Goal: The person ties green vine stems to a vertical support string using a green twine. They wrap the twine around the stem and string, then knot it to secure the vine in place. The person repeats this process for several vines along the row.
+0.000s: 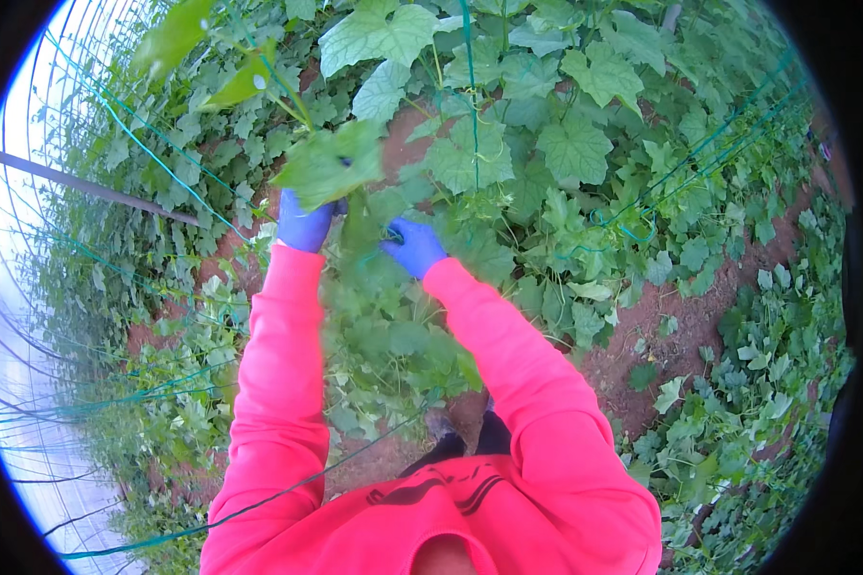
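A blurred vine with broad lobed leaves (331, 165) rises close in front of me, its stem (298, 108) leaning to the upper left. My left hand (303, 224), in a blue glove, is at this vine. A leaf covers its fingers, so their grip is hidden. To the right of the vine, my right hand (418, 248), also blue-gloved, has its fingers bent together around a bit of green twine (392, 234). Motion blur hides the twine's path between the hands.
Leafy vines cover much of the ground, with reddish soil (661, 345) between rows. A green twine (473, 93) hangs ahead; another (280, 496) crosses before my left sleeve. More twines (697, 162) slant at the right. A pole (90, 187) and a curved greenhouse wall (29, 323) stand left.
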`<action>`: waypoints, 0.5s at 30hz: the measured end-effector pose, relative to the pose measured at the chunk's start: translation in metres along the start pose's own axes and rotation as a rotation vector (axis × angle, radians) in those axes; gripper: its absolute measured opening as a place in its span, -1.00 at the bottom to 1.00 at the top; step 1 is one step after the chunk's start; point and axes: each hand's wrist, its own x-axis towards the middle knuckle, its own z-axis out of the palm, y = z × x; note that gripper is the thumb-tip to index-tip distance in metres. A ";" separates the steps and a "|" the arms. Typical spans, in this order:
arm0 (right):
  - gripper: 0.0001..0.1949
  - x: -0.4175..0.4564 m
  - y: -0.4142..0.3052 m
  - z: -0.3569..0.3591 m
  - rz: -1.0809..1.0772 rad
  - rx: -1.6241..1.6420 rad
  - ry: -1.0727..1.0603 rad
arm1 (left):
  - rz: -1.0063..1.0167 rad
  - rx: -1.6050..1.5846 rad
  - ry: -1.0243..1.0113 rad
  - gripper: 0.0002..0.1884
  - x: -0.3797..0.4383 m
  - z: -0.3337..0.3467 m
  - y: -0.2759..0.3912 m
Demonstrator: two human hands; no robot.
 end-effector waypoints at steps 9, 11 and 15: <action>-0.68 -0.028 0.035 0.014 0.586 0.886 0.085 | -0.003 -0.395 0.076 -0.83 0.008 0.003 -0.006; -0.59 -0.030 0.031 0.005 0.565 0.692 0.089 | 0.153 -0.090 0.110 -0.80 0.008 0.005 -0.015; -0.56 -0.028 0.029 -0.025 0.463 0.382 0.179 | 0.068 0.079 0.001 -0.80 -0.008 0.036 -0.068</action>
